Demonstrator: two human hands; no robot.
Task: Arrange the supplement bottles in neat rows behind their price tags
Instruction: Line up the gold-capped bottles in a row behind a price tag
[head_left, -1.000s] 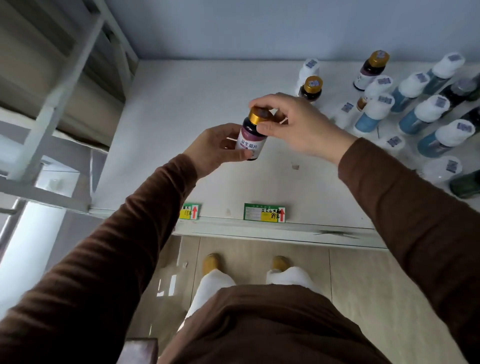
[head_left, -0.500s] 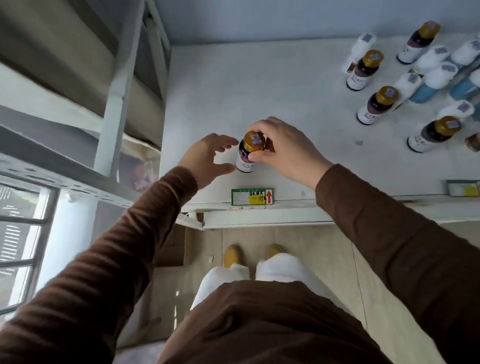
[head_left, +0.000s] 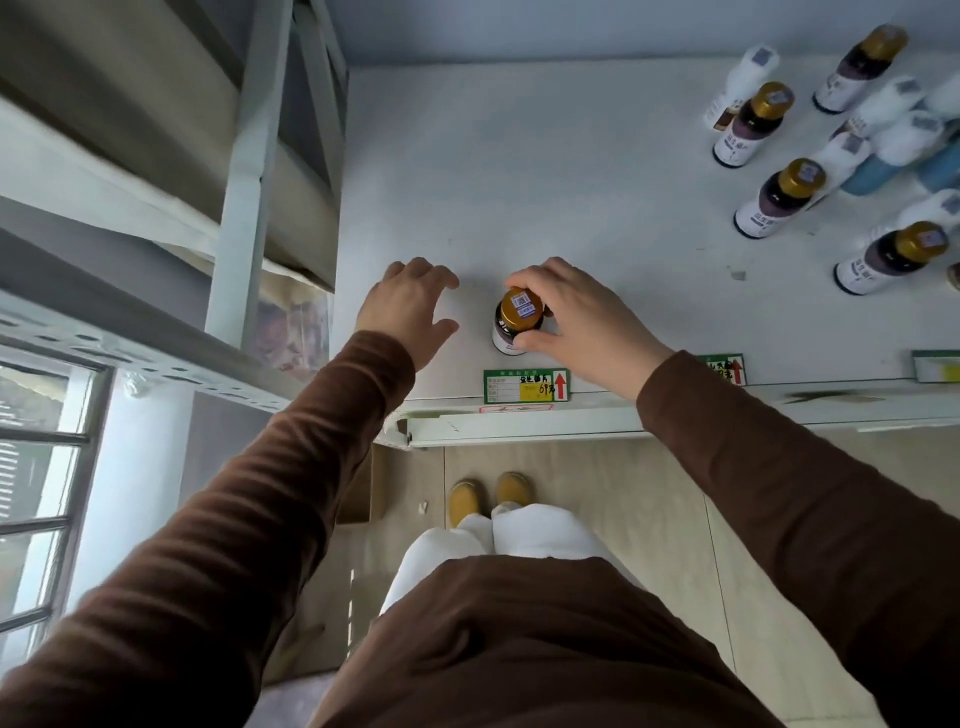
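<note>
the right hand (head_left: 576, 317) is curled round a gold-capped bottle (head_left: 517, 322), thumb on the near side of its body and fingertips over the far side of the cap, so the grip is still closed on it. the bottle stands upright on the white shelf (head_left: 545, 171), just behind the green price tag (head_left: 525, 385) at the near edge, roughly centred on it. the left hand (head_left: 408, 306) hovers just to the left of the bottle with fingers spread and loosely bent, holding nothing and not touching it. further right along the edge a second price tag (head_left: 724, 368) is partly hidden by the right sleeve, and a third tag (head_left: 935, 365) sits at the frame border. far right on the shelf stands a loose cluster: 4 more gold-capped bottles (head_left: 779, 205) mixed with white-capped bottles (head_left: 878, 150), some with blue bodies, not in rows. the likely trouble is at release: the bottle is tall and narrow, so a thumb dragging off the label could tip it or turn it askew from the tag. it also sits close to the shelf's near edge, so a nudge toward the person could knock it off. reaching right for the next one, the sleeve could sweep it.
</note>
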